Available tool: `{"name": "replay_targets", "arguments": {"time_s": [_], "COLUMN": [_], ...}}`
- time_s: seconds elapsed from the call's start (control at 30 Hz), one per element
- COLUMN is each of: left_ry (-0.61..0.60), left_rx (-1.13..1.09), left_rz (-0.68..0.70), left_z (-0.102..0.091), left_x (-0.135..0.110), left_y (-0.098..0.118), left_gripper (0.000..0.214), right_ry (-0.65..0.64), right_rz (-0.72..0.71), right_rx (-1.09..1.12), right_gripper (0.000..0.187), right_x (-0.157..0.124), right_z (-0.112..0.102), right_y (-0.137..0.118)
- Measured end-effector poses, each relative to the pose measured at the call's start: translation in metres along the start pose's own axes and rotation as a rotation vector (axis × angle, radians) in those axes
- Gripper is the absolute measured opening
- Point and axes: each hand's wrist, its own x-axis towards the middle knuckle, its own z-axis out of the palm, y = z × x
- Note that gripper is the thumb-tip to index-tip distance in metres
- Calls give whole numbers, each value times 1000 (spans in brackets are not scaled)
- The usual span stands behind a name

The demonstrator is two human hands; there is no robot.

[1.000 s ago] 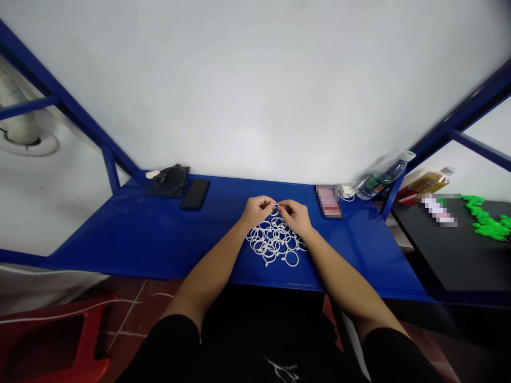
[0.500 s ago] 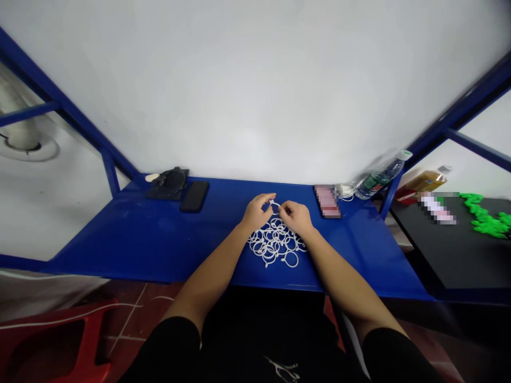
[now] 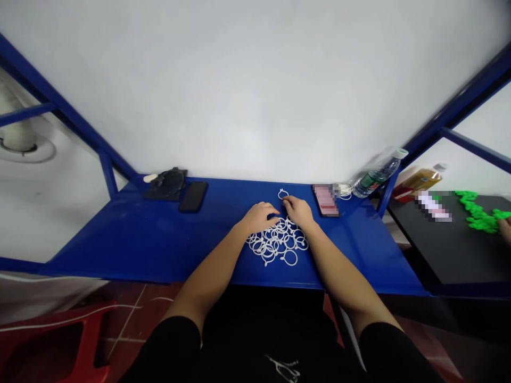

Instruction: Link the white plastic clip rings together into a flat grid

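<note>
A heap of thin white plastic rings (image 3: pixel 275 240), each with a small knob, lies on the blue table (image 3: pixel 159 244). My right hand (image 3: pixel 298 211) pinches one white ring (image 3: pixel 283 194) between thumb and fingertips, holding it out beyond the heap. The far side of that ring shows; its near edge is hidden in my fingers. Over the heap's left far edge is my left hand (image 3: pixel 259 218), thumb and fingers apart with nothing visible between them. Its fingertips are close to the nearest rings; whether they touch I cannot tell.
A black phone (image 3: pixel 193 196) and a dark item (image 3: pixel 168 183) lie at the back left. A pink-screened phone (image 3: pixel 326 200), a white cable (image 3: pixel 345 191) and a water bottle (image 3: pixel 379 174) are back right. At the right edge, another person's hand (image 3: pixel 507 230) is beside green pieces (image 3: pixel 483 215).
My hands have parted: the right holds the ring farther from me, while the left has let go and moved back towards the heap. Another person's hand has appeared at the right edge.
</note>
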Motion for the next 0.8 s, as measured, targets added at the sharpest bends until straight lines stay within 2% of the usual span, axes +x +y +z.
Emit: {"name": "replay_targets", "arguments": {"time_s": [0.17,0.37,0.6,0.8], "left_ry": [-64,-87,79,221], "left_rx": [20,93,57,-65], "left_rz": [-9,-58,-255,-389], "left_z": [-5,-7,-11,-8], "left_x": [0,-2,1,1], "left_y": [6,7,7,2], "left_gripper": [22,12,16,14], "right_ry": [-2,66,-23,-63], "right_rz": [-31,-76,-296,-367], "right_rx": [28,99,211,246], "right_gripper": [43,33,26,43], "right_x": [3,4,-4,-15], "right_z": [4,5,-6,-9], "right_y": [8,10,-3,-14]}}
